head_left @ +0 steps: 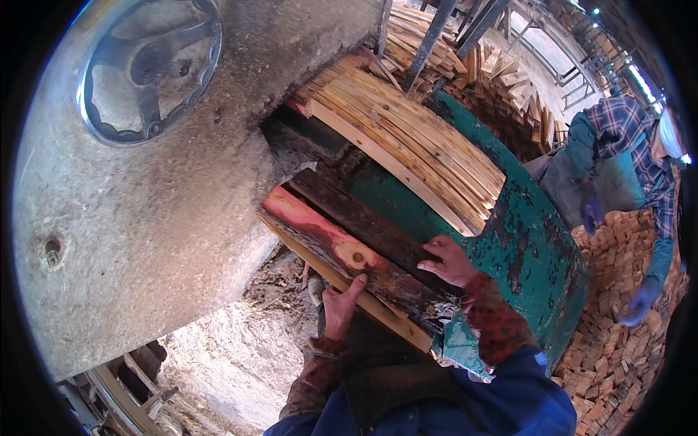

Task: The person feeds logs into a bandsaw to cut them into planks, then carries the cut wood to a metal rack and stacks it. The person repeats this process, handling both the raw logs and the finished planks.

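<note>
My left hand (339,309) grips the near edge of a bark-edged wooden slab (327,236), its thumb on top and its other fingers underneath. The slab has a red-stained face, a round knot and rough bark toward its right end. A thin pale board (398,318) lies along its near side, also at my left hand. My right hand (452,263) is bent over a long dark slab (356,218) beside the stained one, thumb and forefinger on its surface. The remaining right fingers are partly hidden. The far ends of the wood reach a big grey machine body (167,211).
A handwheel (151,71) is mounted on the machine. Several sawn boards (407,134) lie on a green, paint-chipped metal table (527,240). Another person (629,152) in gloves bends over stacked wood pieces (618,312) at right. More cut wood (502,80) is piled behind; sawdust (225,363) covers the ground.
</note>
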`<state>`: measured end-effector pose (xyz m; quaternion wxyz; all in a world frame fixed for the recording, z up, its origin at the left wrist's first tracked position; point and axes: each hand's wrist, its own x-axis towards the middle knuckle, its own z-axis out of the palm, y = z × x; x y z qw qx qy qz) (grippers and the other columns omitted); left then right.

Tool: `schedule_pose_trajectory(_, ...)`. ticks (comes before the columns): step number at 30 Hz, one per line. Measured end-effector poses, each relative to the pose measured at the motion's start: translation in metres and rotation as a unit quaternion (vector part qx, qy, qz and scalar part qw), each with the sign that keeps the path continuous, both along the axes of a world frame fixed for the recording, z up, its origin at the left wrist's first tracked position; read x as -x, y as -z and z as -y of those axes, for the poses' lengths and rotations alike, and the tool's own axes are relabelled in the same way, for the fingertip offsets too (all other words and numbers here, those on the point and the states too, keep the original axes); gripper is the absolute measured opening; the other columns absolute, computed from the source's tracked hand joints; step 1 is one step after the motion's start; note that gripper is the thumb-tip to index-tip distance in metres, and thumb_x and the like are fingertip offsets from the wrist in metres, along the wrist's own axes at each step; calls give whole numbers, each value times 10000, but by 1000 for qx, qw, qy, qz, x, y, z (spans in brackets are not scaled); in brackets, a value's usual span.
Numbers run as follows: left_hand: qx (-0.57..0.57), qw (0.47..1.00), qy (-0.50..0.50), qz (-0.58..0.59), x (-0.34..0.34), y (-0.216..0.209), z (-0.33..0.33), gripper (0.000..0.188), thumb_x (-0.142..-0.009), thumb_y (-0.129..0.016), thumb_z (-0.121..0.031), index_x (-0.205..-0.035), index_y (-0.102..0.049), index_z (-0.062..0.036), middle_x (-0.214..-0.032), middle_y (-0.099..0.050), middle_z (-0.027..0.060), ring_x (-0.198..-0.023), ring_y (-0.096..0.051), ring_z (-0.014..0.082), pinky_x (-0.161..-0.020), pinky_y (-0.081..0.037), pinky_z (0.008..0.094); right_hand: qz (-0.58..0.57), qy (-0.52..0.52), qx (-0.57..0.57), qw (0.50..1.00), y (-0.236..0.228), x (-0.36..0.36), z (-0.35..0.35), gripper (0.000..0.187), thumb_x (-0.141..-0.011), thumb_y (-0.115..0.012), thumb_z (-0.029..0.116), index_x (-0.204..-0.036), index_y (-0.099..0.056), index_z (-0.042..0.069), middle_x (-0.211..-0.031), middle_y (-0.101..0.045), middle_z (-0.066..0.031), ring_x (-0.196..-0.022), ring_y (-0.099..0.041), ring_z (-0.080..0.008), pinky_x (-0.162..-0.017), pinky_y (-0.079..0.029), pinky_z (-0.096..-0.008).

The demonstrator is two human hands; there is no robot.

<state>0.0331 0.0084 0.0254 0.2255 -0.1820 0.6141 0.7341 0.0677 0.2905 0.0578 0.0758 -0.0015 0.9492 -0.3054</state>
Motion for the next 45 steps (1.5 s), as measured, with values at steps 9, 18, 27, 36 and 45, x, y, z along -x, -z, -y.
schedule_pose_trajectory(9, -9, 1000, 25, 6, 5, -8, 4, 401, -804, -807, -231, -1055, -672, 51, -942, -682, 36, -786, -601, 93, -690, -492, 252, -115, -24, -35, 992, 16, 59, 43, 520, -898, -619, 375, -1254, -563, 0, -1196, -530, -196, -1135, -493, -371, -951, -425, -437)
schedule_pose_trajectory(18, -43, 999, 20, 10, 7, -15, 5, 396, -827, -783, -210, -1097, -653, 49, -1016, -673, 58, -879, -608, 114, -774, -502, 268, -89, -8, 31, 995, 22, 50, 70, 468, -880, -642, 252, -1252, -560, -19, -1223, -508, -186, -1158, -477, -355, -985, -408, -407)
schedule_pose_trajectory(27, -36, 999, 15, -38, -4, -2, -1, 452, -795, -801, -141, -1158, -620, 56, -1097, -664, 75, -949, -614, 135, -848, -503, 275, -61, 4, 12, 998, 12, 37, 84, 491, -871, -616, 242, -1268, -537, -37, -1221, -503, -197, -1143, -470, -366, -990, -405, -405)
schedule_pose_trajectory(36, -22, 1000, 13, 14, 2, -11, -2, 508, -780, -803, -215, -1166, -625, 63, -1103, -663, 81, -968, -607, 139, -867, -489, 286, -66, 4, 88, 994, 3, 22, 82, 511, -897, -640, 294, -1263, -535, -45, -1258, -506, -227, -1178, -480, -392, -998, -408, -420)
schedule_pose_trajectory(45, -21, 1000, 22, 3, 3, -14, -3, 485, -794, -793, -217, -1150, -627, 69, -1098, -663, 76, -960, -604, 141, -851, -486, 289, -90, -22, -16, 996, -18, -2, 101, 641, -838, -708, 337, -1329, -478, -3, -1350, -426, -241, -1244, -427, -417, -1030, -361, -477)
